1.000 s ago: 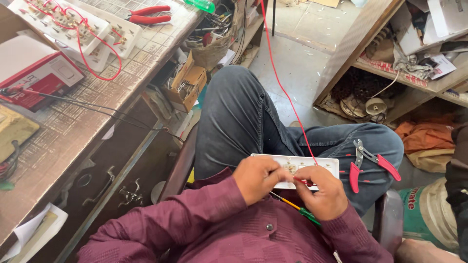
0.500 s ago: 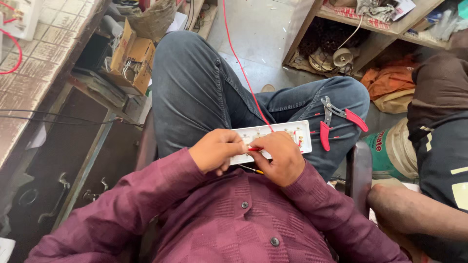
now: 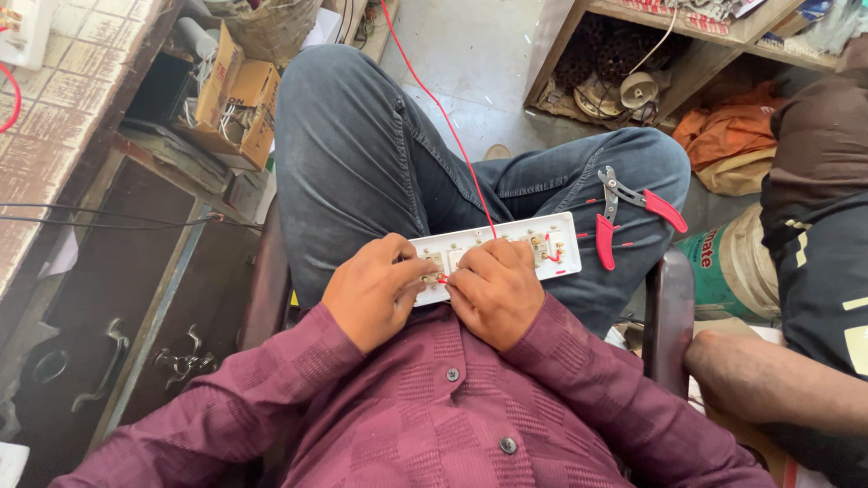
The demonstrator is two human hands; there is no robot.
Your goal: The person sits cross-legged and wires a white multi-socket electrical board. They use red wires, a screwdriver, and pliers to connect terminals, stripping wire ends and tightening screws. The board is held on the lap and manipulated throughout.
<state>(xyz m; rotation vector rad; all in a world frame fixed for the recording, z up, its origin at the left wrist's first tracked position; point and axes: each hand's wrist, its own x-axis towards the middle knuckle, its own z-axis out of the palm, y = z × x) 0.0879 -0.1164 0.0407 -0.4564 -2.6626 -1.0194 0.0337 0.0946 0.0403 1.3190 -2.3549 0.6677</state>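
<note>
A long white socket strip (image 3: 542,248) lies across my lap on my jeans, its back side up with brass contacts showing. My left hand (image 3: 372,291) grips its near left end. My right hand (image 3: 495,291) rests on its middle, fingers pinching at a small red wire end between the two hands. A thin red wire (image 3: 443,117) runs from the strip up over my knee toward the floor. Red-handled pliers (image 3: 624,212) lie on my right thigh, just right of the strip.
A tiled workbench (image 3: 63,117) with drawers stands at my left, an open cardboard box (image 3: 237,101) beside it. A wooden shelf (image 3: 687,36) with clutter is ahead at the right. Another person's arm (image 3: 768,380) and dark shirt are close at my right, by a green bucket (image 3: 723,271).
The view has swung right and down, so the workbench top has left the picture. Both hands stay on the strip, working at the same spot; the pliers have not moved.
</note>
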